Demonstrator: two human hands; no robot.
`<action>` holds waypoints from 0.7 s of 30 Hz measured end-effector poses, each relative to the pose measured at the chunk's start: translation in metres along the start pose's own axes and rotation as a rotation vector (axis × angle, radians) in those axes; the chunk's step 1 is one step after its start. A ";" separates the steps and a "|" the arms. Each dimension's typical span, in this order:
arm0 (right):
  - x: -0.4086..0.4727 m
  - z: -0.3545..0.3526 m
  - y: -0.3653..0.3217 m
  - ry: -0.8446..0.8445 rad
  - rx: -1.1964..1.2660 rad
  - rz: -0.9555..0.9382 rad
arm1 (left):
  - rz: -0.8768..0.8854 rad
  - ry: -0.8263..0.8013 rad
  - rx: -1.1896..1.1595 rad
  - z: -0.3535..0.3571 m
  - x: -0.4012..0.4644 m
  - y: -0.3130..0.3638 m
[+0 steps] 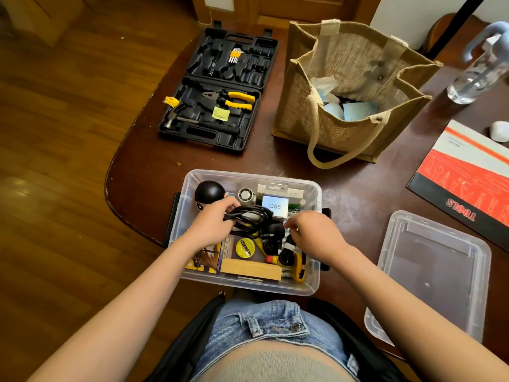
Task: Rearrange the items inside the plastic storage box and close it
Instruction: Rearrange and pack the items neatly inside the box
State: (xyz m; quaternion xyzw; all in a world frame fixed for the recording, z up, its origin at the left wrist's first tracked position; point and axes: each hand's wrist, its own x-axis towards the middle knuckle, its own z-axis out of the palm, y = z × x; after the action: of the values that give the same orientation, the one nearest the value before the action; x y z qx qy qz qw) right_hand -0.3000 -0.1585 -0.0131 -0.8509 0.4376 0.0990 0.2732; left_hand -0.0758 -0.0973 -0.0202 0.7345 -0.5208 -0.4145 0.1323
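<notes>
The clear plastic storage box (314,194) stands open at the table's near edge. Inside lie a coiled black cable (252,219), a black round-headed figure (210,192), a white Q88 box (275,206), a yellow tape roll (244,248), a wooden block (250,268) and a yellow-handled tool (298,267). My left hand (213,224) grips the black cable bundle. My right hand (312,234) hovers over the box's right half with fingers curled down among the cables; what they hold is hidden. The box's clear lid (432,271) lies on the table to the right.
An open black tool case (217,86) with pliers and hex keys lies at the far left. A jute bag (352,89) stands behind the box. A red and white tools booklet (465,177) and a clear bottle (479,70) are at the right.
</notes>
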 end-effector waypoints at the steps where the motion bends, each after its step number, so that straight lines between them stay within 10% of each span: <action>1: 0.000 0.001 -0.001 -0.012 0.003 -0.008 | 0.000 0.012 -0.028 -0.003 0.001 -0.001; 21: 0.058 0.069 -0.059 -0.353 -0.053 0.028 | 0.017 0.092 -0.273 -0.029 -0.007 -0.013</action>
State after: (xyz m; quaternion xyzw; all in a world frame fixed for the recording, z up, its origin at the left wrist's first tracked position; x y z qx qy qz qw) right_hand -0.2136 -0.1328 -0.0723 -0.8211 0.3918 0.2620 0.3220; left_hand -0.0465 -0.0928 -0.0069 0.7234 -0.4592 -0.4461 0.2585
